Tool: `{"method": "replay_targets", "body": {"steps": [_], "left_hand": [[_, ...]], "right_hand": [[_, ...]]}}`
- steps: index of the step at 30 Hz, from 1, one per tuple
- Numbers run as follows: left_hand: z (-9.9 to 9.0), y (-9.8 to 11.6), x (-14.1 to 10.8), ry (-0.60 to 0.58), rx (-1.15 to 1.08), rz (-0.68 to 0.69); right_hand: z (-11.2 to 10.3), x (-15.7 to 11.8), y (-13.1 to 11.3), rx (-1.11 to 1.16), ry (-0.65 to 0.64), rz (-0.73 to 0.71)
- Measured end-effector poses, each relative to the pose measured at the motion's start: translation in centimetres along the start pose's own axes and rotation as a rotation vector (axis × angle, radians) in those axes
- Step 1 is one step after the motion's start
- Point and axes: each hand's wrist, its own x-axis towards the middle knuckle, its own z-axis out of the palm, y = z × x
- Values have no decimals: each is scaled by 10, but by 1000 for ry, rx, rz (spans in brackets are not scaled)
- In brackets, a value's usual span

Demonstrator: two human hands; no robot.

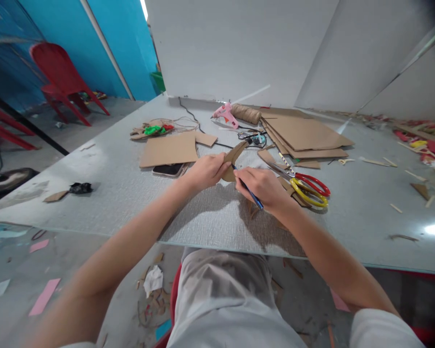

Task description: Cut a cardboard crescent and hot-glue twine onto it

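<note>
Near the middle of the table, my left hand (210, 170) grips a small curved piece of brown cardboard (235, 153) by its left side. My right hand (259, 186) holds a blue pen (254, 197), its tip touching or very near the lower part of that piece. Just right of my right hand lie scissors (308, 189) with one red and one yellow handle, over cardboard scraps. A flat cardboard rectangle (170, 149) rests partly on a phone (169, 169), left of my left hand.
Behind my hands are a pink glue gun (226, 115), a twine roll (246, 114) and stacked cardboard sheets (304, 129). Green and red bits (155, 129) sit at the back left, and black tape (80, 188) at the left. Sticks and scraps lie at the right.
</note>
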Motion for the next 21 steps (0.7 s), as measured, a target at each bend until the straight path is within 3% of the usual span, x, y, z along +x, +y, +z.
{"method": "replay_targets", "body": {"steps": [15, 21], "left_hand": [[-6, 4, 2, -124, 21, -155], [-8, 5, 1, -126, 21, -127]], "right_hand": [[-13, -1, -5, -64, -22, -55], [-13, -1, -5, -56, -47, -53]]}}
